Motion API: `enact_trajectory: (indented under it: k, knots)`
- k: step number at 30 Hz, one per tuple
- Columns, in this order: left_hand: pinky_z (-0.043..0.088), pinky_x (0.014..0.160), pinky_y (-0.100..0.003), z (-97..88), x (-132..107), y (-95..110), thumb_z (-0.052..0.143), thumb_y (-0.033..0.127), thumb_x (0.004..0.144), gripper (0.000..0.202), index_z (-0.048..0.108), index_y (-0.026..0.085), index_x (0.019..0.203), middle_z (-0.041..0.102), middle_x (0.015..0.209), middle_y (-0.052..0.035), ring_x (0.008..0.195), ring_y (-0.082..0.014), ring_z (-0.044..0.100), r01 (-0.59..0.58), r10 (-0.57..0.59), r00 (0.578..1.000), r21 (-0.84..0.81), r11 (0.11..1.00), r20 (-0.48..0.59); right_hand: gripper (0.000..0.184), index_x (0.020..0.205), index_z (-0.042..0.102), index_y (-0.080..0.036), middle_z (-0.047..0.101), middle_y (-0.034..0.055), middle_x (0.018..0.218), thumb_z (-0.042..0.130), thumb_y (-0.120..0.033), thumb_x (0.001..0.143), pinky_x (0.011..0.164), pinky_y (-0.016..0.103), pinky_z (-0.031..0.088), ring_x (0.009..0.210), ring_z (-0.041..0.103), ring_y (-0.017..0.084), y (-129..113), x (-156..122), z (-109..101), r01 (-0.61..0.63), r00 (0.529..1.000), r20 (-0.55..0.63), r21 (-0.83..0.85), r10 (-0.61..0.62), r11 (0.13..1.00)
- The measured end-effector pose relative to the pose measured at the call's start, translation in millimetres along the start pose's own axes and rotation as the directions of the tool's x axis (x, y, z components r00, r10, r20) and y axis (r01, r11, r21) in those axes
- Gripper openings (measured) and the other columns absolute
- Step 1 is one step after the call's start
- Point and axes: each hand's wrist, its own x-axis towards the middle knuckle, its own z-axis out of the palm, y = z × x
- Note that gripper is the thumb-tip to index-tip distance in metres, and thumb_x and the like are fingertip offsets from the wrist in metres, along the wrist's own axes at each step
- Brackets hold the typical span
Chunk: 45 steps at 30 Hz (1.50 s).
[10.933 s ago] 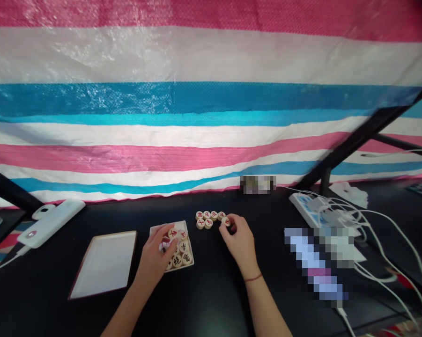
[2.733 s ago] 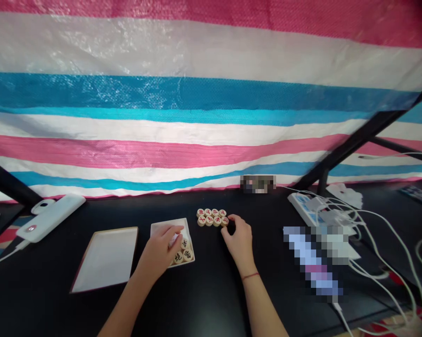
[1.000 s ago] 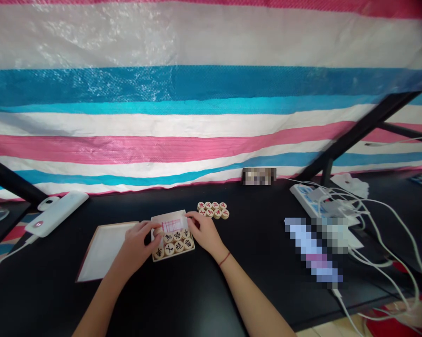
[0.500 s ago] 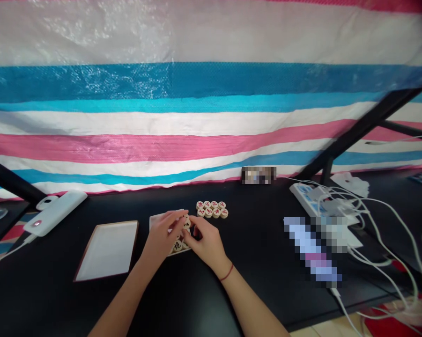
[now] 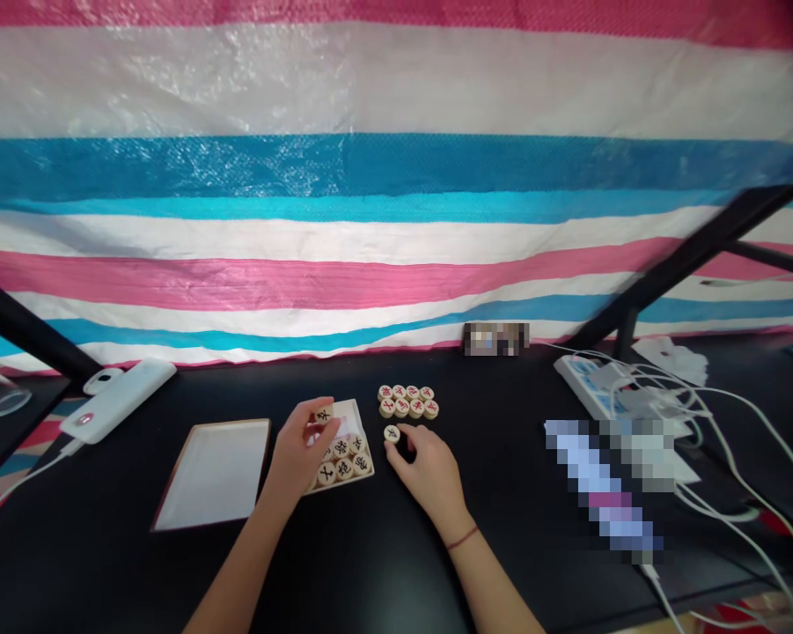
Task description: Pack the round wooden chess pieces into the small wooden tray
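A small white tray (image 5: 363, 475) on the black table holds several round wooden chess pieces with black characters. My left hand (image 5: 304, 449) hovers over the tray's left half and pinches one black-marked piece (image 5: 323, 414) between thumb and fingers. My right hand (image 5: 426, 467) rests just right of the tray, its fingertips closed on a single piece (image 5: 392, 433) that lies on the table. Behind it, a neat cluster of red-marked pieces (image 5: 407, 401) sits in two rows.
An upturned white lid (image 5: 215, 473) lies left of the tray. A white power bank (image 5: 115, 401) with a cable sits at the far left. A power strip (image 5: 598, 383) and tangled white cables (image 5: 719, 458) fill the right side. A striped tarp hangs behind the table.
Both hands were together over the tray half a second ago. Now my right hand has moved right and set a piece on the table, and my left hand has lifted a piece above the tray.
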Motion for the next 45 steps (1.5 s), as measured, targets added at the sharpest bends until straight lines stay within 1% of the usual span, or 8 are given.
enact_trajectory:
  k: [6,10,14,18,27,34,41,45]
  knots:
    - [0.056,0.069,-0.03,3.1,-4.9,-0.3,0.054,0.042,0.085,0.037,0.06,0.022,0.116,0.069,0.092,-0.0034,0.077,-0.0165,0.067,-0.046,0.041,0.998,0.114,0.992,0.053,0.018,0.093,0.063,-0.018,0.057,0.0007,0.071,0.053,-0.031,0.086,0.064,0.026,0.041,0.066,0.055,0.016,2.8,1.1,2.8,0.025,1.0,-0.016,0.045,-0.024,0.999]
    - [0.055,0.07,-0.031,7.8,-9.2,0.3,0.059,0.038,0.083,0.026,0.062,0.022,0.104,0.07,0.087,-0.0022,0.072,-0.0168,0.066,-0.177,0.157,0.983,0.249,0.952,0.098,0.014,0.087,0.062,-0.019,0.056,0.0,0.07,0.053,-0.03,0.084,0.062,0.026,0.042,0.063,0.053,0.014,-3.8,2.0,-0.7,0.036,0.998,-0.048,0.16,-0.029,0.986]
    - [0.054,0.081,-0.036,15.4,-16.1,1.5,0.06,0.03,0.084,0.02,0.063,0.022,0.102,0.071,0.097,-0.0048,0.086,-0.0212,0.067,-0.384,0.33,0.922,0.362,0.849,0.203,0.015,0.092,0.06,-0.02,0.056,-0.0024,0.067,0.057,-0.029,0.081,0.057,0.023,0.044,0.056,0.049,0.012,-22.2,-1.3,-1.9,0.075,0.997,-0.034,0.492,-0.067,0.867]
    - [0.053,0.08,-0.036,20.7,-22.7,4.8,0.057,0.02,0.086,0.018,0.064,0.022,0.102,0.071,0.096,-0.0052,0.089,-0.0227,0.066,-0.499,0.392,0.862,0.405,0.767,0.32,0.021,0.092,0.062,-0.019,0.055,-0.0046,0.065,0.065,-0.024,0.072,0.055,0.021,0.043,0.056,0.048,0.011,-36.2,-3.9,0.7,0.07,0.992,0.039,0.6,-0.116,0.797]
    - [0.053,0.085,-0.037,22.0,-23.3,7.8,0.053,0.018,0.091,0.03,0.057,0.02,0.121,0.07,0.104,-0.0071,0.093,-0.0218,0.065,-0.606,0.479,0.792,0.388,0.694,0.379,0.019,0.095,0.065,-0.017,0.058,-0.0025,0.063,0.058,-0.023,0.078,0.055,0.023,0.047,0.053,0.052,0.011,-32.7,-2.0,-2.6,0.097,0.995,-0.062,0.577,-0.075,0.811]
    - [0.05,0.089,-0.039,-3.0,-8.5,0.0,0.05,0.03,0.095,0.026,0.063,0.021,0.115,0.07,0.104,-0.0072,0.098,-0.0225,0.062,-0.538,0.488,0.839,0.493,0.684,0.239,0.024,0.097,0.068,-0.016,0.067,0.0051,0.079,0.054,-0.03,0.084,0.06,0.026,0.05,0.061,0.058,0.015,-0.9,6.5,-5.9,-0.029,0.971,-0.208,0.383,0.117,0.923]
    - [0.052,0.082,-0.037,-21.3,0.8,-9.0,0.047,0.027,0.094,0.022,0.066,0.021,0.104,0.071,0.098,-0.0063,0.089,-0.0213,0.064,-0.488,0.475,0.863,0.533,0.691,0.174,0.026,0.099,0.065,-0.017,0.066,0.0041,0.08,0.055,-0.034,0.083,0.063,0.028,0.049,0.062,0.058,0.015,12.2,7.0,1.1,-0.111,0.97,-0.179,0.282,0.166,0.953]
    - [0.052,0.081,-0.039,-20.7,0.6,-9.4,0.046,0.025,0.094,0.022,0.066,0.02,0.103,0.071,0.098,-0.0067,0.088,-0.0215,0.064,-0.492,0.46,0.864,0.541,0.682,0.206,0.021,0.094,0.065,-0.018,0.067,0.0052,0.081,0.053,-0.031,0.083,0.067,0.029,0.05,0.068,0.06,0.017,8.8,7.0,5.0,-0.051,0.984,-0.153,0.221,0.086,0.974]
